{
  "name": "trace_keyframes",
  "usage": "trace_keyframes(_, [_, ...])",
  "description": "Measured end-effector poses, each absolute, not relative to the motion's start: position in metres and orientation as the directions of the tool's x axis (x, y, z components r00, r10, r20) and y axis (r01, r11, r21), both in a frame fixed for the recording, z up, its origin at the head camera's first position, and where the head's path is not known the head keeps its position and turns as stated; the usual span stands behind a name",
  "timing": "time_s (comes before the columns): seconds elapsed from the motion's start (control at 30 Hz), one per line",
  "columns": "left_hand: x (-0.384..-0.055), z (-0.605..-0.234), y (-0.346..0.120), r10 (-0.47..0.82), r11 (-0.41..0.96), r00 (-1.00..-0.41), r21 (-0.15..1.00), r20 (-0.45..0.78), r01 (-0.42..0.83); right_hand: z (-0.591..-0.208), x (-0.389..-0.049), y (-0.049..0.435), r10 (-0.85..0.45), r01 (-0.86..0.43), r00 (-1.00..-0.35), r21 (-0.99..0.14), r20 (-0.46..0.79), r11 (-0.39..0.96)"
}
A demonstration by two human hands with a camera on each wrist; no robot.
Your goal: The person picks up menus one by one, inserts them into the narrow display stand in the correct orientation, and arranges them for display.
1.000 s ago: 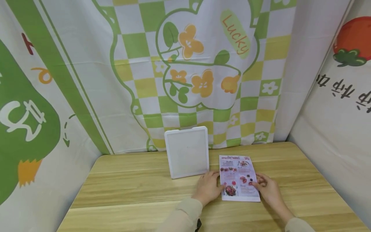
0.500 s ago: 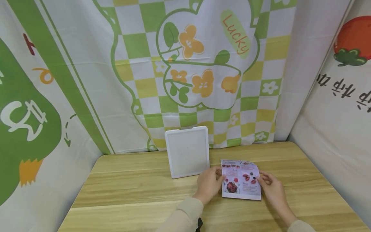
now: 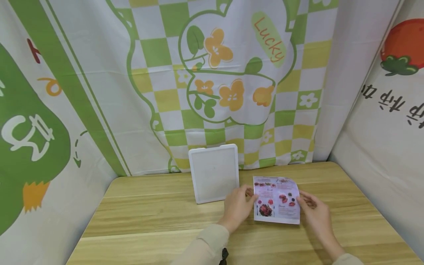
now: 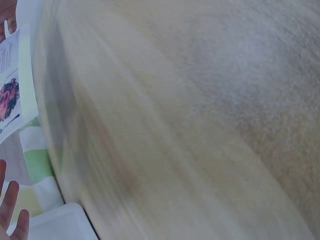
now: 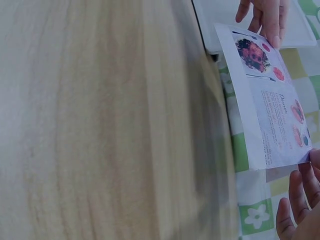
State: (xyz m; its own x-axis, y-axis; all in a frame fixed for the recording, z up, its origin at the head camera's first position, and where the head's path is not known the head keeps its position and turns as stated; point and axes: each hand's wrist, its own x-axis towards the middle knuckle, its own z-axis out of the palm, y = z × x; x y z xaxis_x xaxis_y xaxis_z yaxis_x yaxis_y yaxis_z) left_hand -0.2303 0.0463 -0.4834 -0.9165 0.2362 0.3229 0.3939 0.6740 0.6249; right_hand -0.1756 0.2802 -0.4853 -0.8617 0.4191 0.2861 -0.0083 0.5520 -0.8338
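Note:
A printed menu sheet (image 3: 276, 200) with food pictures is held up over the table, its top edge curling back. My left hand (image 3: 237, 207) pinches its left edge between thumb and fingers. At the opposite edge my right hand (image 3: 316, 217) pinches it the same way. In the right wrist view the menu sheet (image 5: 272, 100) stretches between both hands, and its lower edge hangs free. Just left of it a white frame (image 3: 214, 173) with a blank panel stands upright, its lower right corner close behind my left hand.
The wooden table (image 3: 142, 213) reaches back to a green-and-yellow checked curtain (image 3: 205, 73). Printed cloth walls close in the left and right sides. A small dark object (image 3: 224, 254) shows by my left sleeve.
The menu sheet lay flatter with its heading visible; now it is raised off the table and bent, its top curling back. Both hands have moved up with it, the right one slightly rightward.

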Motion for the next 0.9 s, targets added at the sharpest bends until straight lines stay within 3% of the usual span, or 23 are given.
trace_keyframes(0.9, [-0.226,-0.434,0.012,0.148,0.603,-0.879,0.663,0.454,0.444,-0.429,-0.169,0.255,0.421,0.05,-0.898,-0.919,0.13,0.392])
